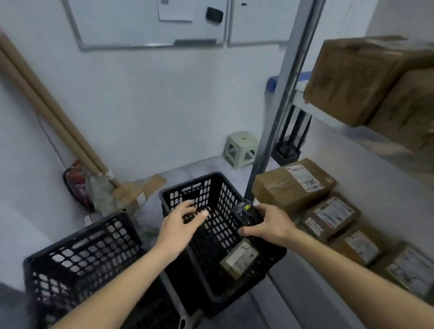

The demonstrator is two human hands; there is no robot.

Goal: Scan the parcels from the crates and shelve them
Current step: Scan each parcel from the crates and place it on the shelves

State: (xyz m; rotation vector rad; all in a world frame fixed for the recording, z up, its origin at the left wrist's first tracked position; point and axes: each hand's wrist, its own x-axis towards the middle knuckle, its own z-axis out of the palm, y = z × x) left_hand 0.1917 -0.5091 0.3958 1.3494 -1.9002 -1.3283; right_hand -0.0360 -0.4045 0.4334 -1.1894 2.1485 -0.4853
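Both bare arms reach in from the bottom of the frame, over the two black perforated plastic crates. The right hand [270, 223] is clamped around a black handheld scanner [243, 212], fingers and thumb wrapped on its body, right at the far right rim of the right-hand crate [199, 188] in the centre of the picture. The left hand [182, 224] hangs above that same crate, fingers loosely spread, gripping nothing. Down inside that crate, low against its right wall, lies one small brown parcel [240, 260] with a white label facing up; the print is too blurred to read. The left-hand crate [81, 245] sits at lower left, just beside the first; its contents cannot be made out.

On the right side, a grey metal shelving unit [287, 92] runs up the frame. Its lower shelf carries a row of labelled cardboard parcels [331, 218], with a larger labelled box [292, 184] at the far end. Up top right, two big brown cartons [366, 76] fill the upper shelf.

At the back, a pale green plastic stool [240, 149] stands on the floor by the wall. Long cardboard tubes [50, 112] lean along the left wall, a red fire extinguisher [78, 182] beside their base. A whiteboard [143, 14] hangs at upper centre.
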